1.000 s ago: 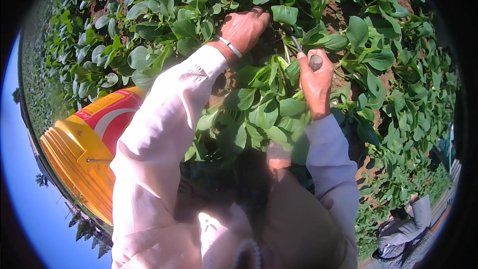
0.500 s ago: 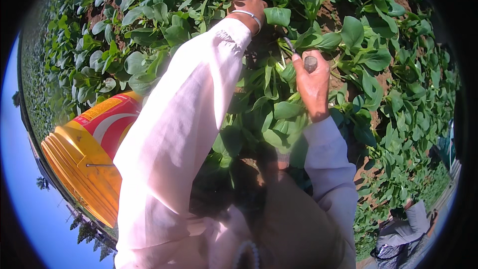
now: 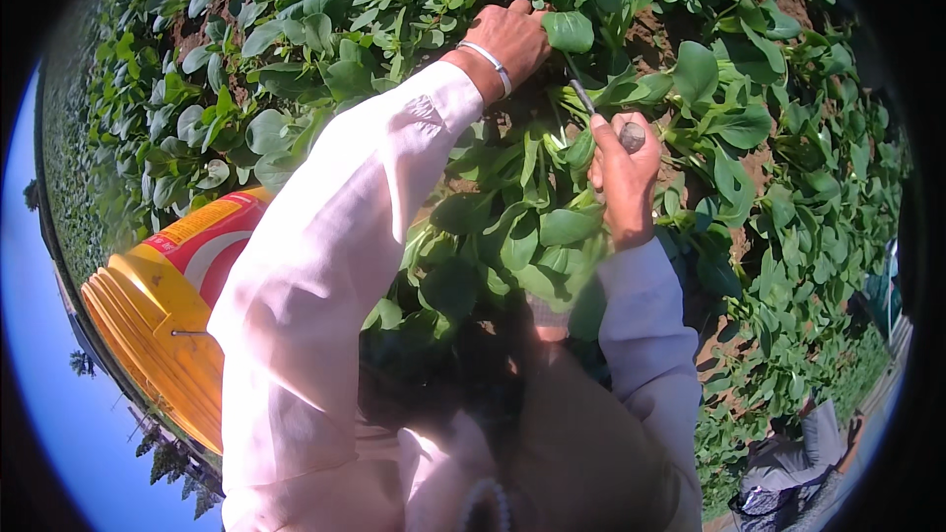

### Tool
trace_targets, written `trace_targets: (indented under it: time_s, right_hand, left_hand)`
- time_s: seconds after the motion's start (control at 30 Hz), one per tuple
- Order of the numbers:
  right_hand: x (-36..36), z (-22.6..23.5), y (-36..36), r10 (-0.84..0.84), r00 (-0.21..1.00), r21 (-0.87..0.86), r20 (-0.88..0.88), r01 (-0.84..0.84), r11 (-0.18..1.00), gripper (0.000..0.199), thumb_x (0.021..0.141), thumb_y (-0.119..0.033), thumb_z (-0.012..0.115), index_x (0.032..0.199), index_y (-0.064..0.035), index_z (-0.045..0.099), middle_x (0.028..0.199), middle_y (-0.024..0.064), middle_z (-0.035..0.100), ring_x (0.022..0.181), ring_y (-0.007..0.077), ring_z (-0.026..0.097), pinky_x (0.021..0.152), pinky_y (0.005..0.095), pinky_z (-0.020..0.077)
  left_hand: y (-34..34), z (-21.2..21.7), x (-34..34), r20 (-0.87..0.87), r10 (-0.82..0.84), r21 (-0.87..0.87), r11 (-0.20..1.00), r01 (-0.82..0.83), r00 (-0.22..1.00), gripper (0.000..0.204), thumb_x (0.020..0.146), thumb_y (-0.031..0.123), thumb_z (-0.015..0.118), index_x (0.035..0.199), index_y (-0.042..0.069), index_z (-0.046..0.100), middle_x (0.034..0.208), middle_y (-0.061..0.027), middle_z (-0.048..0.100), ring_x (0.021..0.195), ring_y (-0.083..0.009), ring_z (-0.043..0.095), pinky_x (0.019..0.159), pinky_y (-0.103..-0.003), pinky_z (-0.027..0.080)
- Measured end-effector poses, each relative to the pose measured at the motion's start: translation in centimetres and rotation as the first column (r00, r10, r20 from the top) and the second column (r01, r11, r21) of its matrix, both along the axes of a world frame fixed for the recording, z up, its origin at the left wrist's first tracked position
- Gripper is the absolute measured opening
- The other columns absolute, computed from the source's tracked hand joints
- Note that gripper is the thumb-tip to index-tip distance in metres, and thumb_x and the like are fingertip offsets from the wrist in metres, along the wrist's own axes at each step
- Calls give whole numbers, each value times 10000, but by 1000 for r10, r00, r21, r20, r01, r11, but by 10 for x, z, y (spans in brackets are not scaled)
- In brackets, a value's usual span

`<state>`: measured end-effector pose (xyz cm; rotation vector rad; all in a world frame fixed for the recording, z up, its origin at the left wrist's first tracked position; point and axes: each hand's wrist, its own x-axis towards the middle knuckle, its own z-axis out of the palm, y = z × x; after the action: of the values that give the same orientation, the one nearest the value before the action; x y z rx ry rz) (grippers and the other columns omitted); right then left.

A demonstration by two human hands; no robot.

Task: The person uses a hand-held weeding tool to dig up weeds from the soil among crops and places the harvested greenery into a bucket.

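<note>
My left hand (image 3: 510,43), with a pale bangle at the wrist, reaches into the greens with its fingers curled. A broad-leafed green plant (image 3: 569,32) is at its fingers; the fingertips and the plant's base are hidden. My right hand (image 3: 626,182) is closed around the wooden handle (image 3: 632,137) of a hand tool. Its thin metal shank (image 3: 582,96) slants up and left toward my left hand. The tool's far end is lost among leaves and shadow, so I cannot tell its exact kind. More leafy greens (image 3: 567,227) spread below and between my hands.
To the left, a yellow bucket (image 3: 148,325) with a red label lies tilted among the plants. Rows of greens (image 3: 286,39) surround me, with brown soil (image 3: 798,0) between them. A grey cloth-like bundle (image 3: 788,468) lies at the lower right.
My left hand has shifted right and slightly down, and the leaf at its fingers has moved right too. My right hand has moved a little right and down with the tool, showing more of the shank.
</note>
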<state>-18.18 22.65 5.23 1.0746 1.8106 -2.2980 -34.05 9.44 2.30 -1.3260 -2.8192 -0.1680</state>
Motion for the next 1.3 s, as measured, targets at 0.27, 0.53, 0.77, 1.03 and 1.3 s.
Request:
trace_targets:
  time_s: [0.27,0.53,0.77,1.03,1.3]
  right_hand:
    - [4,-8,2,-15,999,-2,-32,15,1000,233,858,-81,633,741,-73,432,620,-27,400,391,61,371,347,246,303]
    - [2,-6,2,8,1000,30,-6,-8,1000,222,856,-90,639,748,-59,448,617,-21,418,390,66,381,348,248,306]
    - [3,-9,7,5,1000,21,-5,-5,1000,216,860,-77,634,748,-56,450,614,-21,419,394,67,387,348,250,307]
    - [0,6,-4,83,996,128,-11,-81,989,203,884,-79,605,750,-50,454,601,-40,394,456,60,353,411,243,315]
    - [-8,24,-44,468,882,600,-52,-347,721,183,829,-64,624,791,-13,454,592,180,504,555,397,515,506,388,415]
  left_hand:
    - [12,-7,-40,-13,252,-459,858,-229,968,276,922,234,439,908,178,709,829,-63,690,753,-255,683,632,-385,532]
    - [18,-6,-55,11,241,-513,834,-202,970,262,847,198,577,1082,241,684,1029,-5,686,955,-229,664,695,-429,546]
    - [-12,54,26,-33,-200,-306,935,181,979,138,759,193,575,838,141,675,846,-3,581,978,-191,516,832,-394,408]
    - [-69,50,80,285,-87,-69,991,111,955,199,758,147,603,914,43,535,886,-90,544,795,-258,608,575,-374,520]
    - [-130,36,52,17,-162,-488,860,150,987,267,784,192,544,1023,84,592,1007,-53,579,1006,-214,526,861,-359,403]
